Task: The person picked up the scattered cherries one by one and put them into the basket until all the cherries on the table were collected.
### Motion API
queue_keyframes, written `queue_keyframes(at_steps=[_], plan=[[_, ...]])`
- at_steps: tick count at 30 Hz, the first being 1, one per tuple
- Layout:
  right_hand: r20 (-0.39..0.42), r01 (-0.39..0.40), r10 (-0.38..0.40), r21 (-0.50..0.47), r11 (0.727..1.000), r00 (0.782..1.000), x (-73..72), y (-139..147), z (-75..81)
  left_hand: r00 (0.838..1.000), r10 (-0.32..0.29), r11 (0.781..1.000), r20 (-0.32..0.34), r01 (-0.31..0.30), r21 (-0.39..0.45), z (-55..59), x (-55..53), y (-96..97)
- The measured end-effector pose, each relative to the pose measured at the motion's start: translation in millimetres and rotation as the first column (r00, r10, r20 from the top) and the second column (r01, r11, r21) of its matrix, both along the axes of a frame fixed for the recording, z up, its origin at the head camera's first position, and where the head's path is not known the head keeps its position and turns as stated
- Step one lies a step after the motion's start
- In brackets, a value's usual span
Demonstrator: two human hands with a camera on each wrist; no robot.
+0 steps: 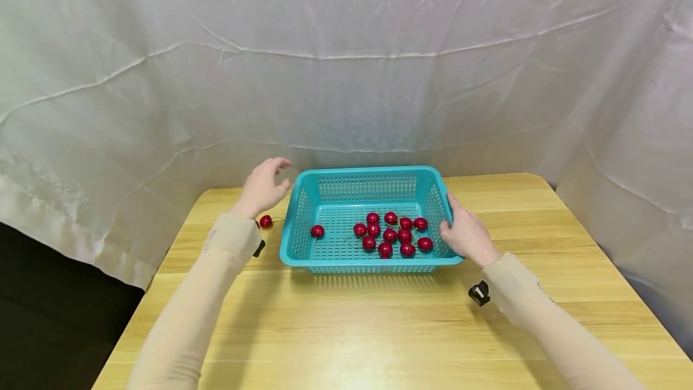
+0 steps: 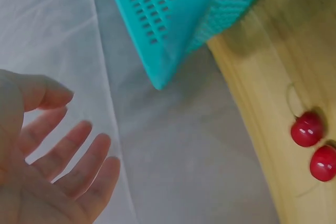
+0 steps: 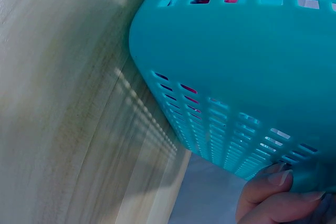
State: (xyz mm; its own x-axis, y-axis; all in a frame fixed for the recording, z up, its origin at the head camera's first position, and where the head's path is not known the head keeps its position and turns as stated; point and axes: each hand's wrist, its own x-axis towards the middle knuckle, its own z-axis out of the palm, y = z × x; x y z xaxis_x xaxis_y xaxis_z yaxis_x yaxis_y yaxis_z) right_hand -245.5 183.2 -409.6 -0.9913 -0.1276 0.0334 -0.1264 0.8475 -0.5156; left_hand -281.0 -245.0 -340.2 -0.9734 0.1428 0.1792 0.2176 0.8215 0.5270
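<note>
A turquoise plastic basket (image 1: 373,262) with slotted walls holds several red cherries (image 1: 390,235), mostly grouped toward its right half. One cherry (image 1: 317,231) lies apart near its left end. My right hand (image 1: 468,233) grips the basket's right rim; the right wrist view shows its fingers (image 3: 278,208) curled at that edge. Off the left end, my left hand (image 1: 264,185) hovers with nothing in it, thumb and fingers spread and loosely bent. Below that hand, two stemmed cherries (image 2: 307,129) lie on the table, partly hidden behind the sleeve in the head view.
Everything stands on a light wooden table (image 1: 346,330). Pale cloth (image 1: 325,101) hangs behind and at both sides of it. A dark area (image 1: 54,312) lies beyond the table's left edge. Small black devices (image 1: 479,292) sit at both wrists.
</note>
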Motion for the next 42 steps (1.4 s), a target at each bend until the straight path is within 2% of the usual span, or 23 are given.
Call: queue_keyframes(at_steps=[5,10,14,22,27,32,37,42], plan=[[0.000,0.001,-0.001,-0.001,1.000,1.000,0.4,0,0.0,0.995,0.071,0.997,-0.063,-0.070,0.023,-10.9,6.2,-15.7],[0.002,-0.001,0.001,-0.002,1.000,1.000,0.7,0,0.5,0.986,0.118,0.993,-0.118,-0.115,0.029,-23.1,15.1,-29.0],[0.005,0.001,-0.001,-0.002,1.000,1.000,1.0,1,1.0,0.983,0.139,0.990,-0.121,-0.140,0.002,-33.9,20.4,-40.3],[0.007,-0.004,0.004,-0.002,1.000,1.000,-0.1,2,1.1,0.992,0.117,0.984,-0.051,-0.123,-0.128,-56.3,21.0,-63.0],[0.002,-0.001,0.001,0.004,1.000,1.000,-0.5,2,1.3,0.993,0.108,0.976,0.041,-0.098,-0.196,-71.6,18.2,-70.3],[-0.003,-0.002,0.002,0.002,1.000,1.000,-1.0,1,1.2,0.985,0.118,0.970,0.125,-0.087,-0.227,-81.9,18.9,-72.6],[0.002,-0.003,0.003,0.003,1.000,1.000,-0.8,0,0.1,0.968,0.136,0.964,0.209,-0.081,-0.251,-87.1,21.8,-74.8],[0.002,-0.004,0.004,-0.004,1.000,1.000,-0.1,0,-0.7,0.957,0.151,0.961,0.246,-0.085,-0.262,-88.6,24.4,-75.0]])
